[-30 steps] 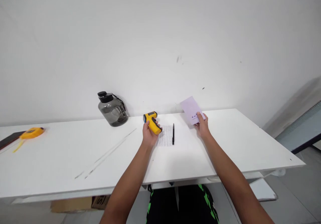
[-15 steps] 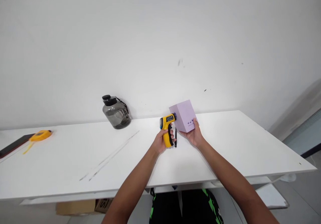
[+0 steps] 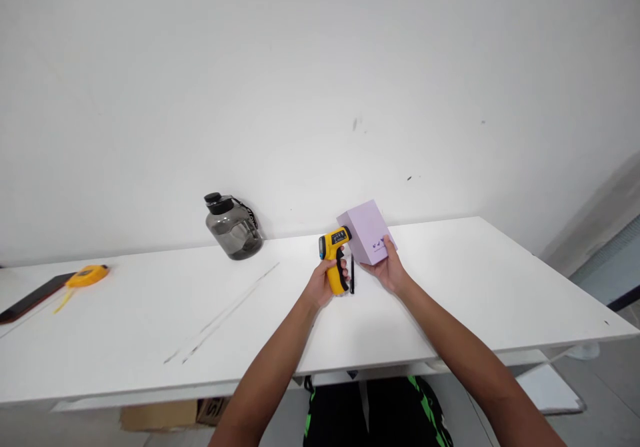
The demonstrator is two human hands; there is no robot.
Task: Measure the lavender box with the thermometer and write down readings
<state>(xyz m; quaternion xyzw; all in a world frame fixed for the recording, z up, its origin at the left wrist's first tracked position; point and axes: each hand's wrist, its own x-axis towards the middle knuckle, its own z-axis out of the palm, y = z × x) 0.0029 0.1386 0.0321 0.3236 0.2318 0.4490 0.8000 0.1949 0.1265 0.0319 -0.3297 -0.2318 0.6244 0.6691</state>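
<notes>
My left hand [image 3: 323, 281] is wrapped round the handle of a yellow and black infrared thermometer [image 3: 335, 247]. Its front end points at the side of a lilac box [image 3: 371, 230], close to it; whether they touch I cannot tell. My right hand [image 3: 390, 268] grips the box low on its right, thumb on the printed face and fingers underneath. The box is tilted. A slim black pen-like thing [image 3: 353, 275] shows just right of my left hand's fingers, partly hidden by them.
On the white table [image 3: 240, 340], a dark clear jug-like bottle [image 3: 234, 228] stands near the wall. Farther left lie a yellow tape measure [image 3: 88, 275] with some tape out and a flat dark object [image 3: 36, 298]. Cardboard [image 3: 159, 415] lies under the table.
The box has tilted slightly more in my right hand. The thermometer stays at its side. The whole view has shifted a little, with the table's left things appearing farther right.
</notes>
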